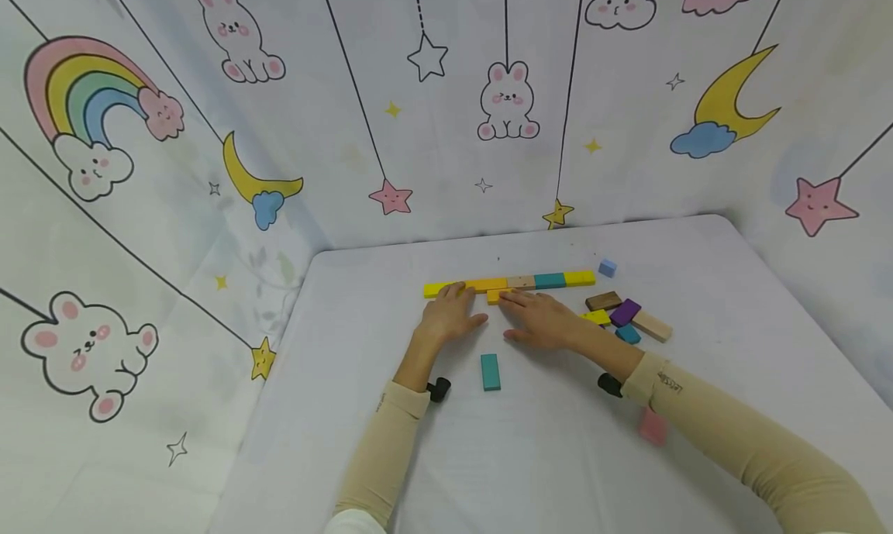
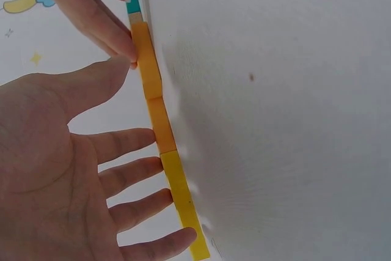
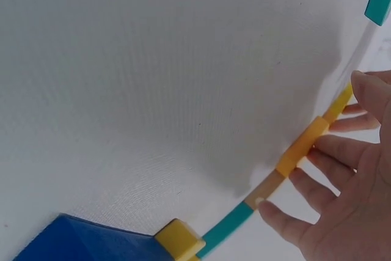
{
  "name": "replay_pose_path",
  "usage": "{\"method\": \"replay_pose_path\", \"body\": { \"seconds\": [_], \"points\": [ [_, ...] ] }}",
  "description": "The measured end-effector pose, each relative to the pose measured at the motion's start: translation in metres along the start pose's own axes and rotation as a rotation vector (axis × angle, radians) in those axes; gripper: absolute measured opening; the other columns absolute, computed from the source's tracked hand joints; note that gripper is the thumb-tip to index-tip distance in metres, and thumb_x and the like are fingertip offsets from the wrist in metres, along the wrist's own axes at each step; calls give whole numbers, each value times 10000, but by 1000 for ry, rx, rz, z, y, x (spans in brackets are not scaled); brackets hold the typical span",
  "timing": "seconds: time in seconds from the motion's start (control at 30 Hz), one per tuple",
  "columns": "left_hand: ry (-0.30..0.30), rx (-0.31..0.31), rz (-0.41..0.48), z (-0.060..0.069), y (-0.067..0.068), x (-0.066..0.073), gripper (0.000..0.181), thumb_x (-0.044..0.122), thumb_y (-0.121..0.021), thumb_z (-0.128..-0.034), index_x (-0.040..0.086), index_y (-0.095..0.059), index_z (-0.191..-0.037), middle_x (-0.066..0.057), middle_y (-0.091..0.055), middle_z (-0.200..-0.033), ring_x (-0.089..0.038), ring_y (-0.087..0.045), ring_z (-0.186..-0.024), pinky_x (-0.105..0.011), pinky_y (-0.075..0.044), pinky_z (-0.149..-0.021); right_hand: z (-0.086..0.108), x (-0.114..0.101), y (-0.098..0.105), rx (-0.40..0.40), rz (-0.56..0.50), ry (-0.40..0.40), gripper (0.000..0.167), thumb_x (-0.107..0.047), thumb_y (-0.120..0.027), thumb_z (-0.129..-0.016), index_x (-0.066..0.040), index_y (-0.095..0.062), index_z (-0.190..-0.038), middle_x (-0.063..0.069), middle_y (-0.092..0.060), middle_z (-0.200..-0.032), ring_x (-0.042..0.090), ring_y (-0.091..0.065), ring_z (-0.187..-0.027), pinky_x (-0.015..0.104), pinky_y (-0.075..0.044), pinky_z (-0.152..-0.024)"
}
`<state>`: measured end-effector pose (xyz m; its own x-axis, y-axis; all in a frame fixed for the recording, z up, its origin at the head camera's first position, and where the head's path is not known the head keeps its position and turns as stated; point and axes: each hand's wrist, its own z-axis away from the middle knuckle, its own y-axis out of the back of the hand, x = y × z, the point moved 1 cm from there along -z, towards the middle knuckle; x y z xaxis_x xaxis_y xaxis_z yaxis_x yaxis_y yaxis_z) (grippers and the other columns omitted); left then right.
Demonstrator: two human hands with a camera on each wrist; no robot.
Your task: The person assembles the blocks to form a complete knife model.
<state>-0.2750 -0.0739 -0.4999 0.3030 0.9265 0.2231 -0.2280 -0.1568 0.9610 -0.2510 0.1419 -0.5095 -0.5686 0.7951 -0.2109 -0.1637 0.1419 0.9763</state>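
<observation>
1. Touching, not grasping, is what both hands are up to. Left hand [image 1: 449,317] is spread, fingers pretty straight, tips resting against the row of blocks [image 1: 485,285]. Nothing's clenched.
2. Right hand [image 1: 543,319] has its fingertips on a loose orange block [image 1: 494,296], thumb off to the side, so no pinch there either. That block lies just in front of the row, near its middle; can't tell if it's flush.
3. Handling-wise, I'd guess small painted wood: light, stiff, hard to break, a bit slick on the faces. I'd pinch across the narrow width, or use flat fingertips on a long side. No join shows between pieces, so I'd treat each one as loose.
4. Near the hands: a teal block [image 1: 491,373] lies on the white tabletop [image 1: 335,441], between the forearms. Right of the right hand there's a brown block [image 1: 603,301], a purple block [image 1: 625,311] and a bare-wood plank [image 1: 652,326], plus a pink block [image 1: 653,426] by the right sleeve [image 1: 739,433].
5. Writing: that sleeve has dark script near the cuff, but I can't read it confidently. No lettering I can make out on the blocks. Backdrop [image 1: 446,154] is just cartoon bunnies, stars and moons.
</observation>
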Motion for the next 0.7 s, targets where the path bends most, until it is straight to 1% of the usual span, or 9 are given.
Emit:
{"method": "replay_pose_path", "body": {
  "seconds": [0.33, 0.47, 0.7],
  "points": [
    [-9, -5, -3, 0, 1, 1, 705, 545, -598, -1027, 148, -442, -1589, -117, -338, -1675, -354, -334, -1529, -584, -406, -1165, 1, 1, -2, 4, 21, -6, 732, -445, -674, -1016, -56, -429, -1586, 140, -387, -1655, 358, -357, -1525, 643, -322, -1195],
    [-6, -8, -3, 0, 0, 1, 706, 543, -602, -1025, 150, -442, -1589, -116, -338, -1674, -355, -336, -1527, -580, -412, -1161, 2, 0, -1, 0, 7, 2, 735, -435, -676, -1017, -49, -420, -1589, 152, -378, -1657, 369, -348, -1527, 645, -313, -1198],
    [6, -7, -6, -3, -3, 0, 716, 555, -604, -1019, 162, -439, -1594, -110, -335, -1678, -354, -333, -1529, -575, -414, -1162, 2, 0, 1, 11, -51, 26, 704, -425, -641, -1041, -60, -410, -1597, 137, -352, -1673, 345, -321, -1545, 568, -277, -1241]
  ]
}}
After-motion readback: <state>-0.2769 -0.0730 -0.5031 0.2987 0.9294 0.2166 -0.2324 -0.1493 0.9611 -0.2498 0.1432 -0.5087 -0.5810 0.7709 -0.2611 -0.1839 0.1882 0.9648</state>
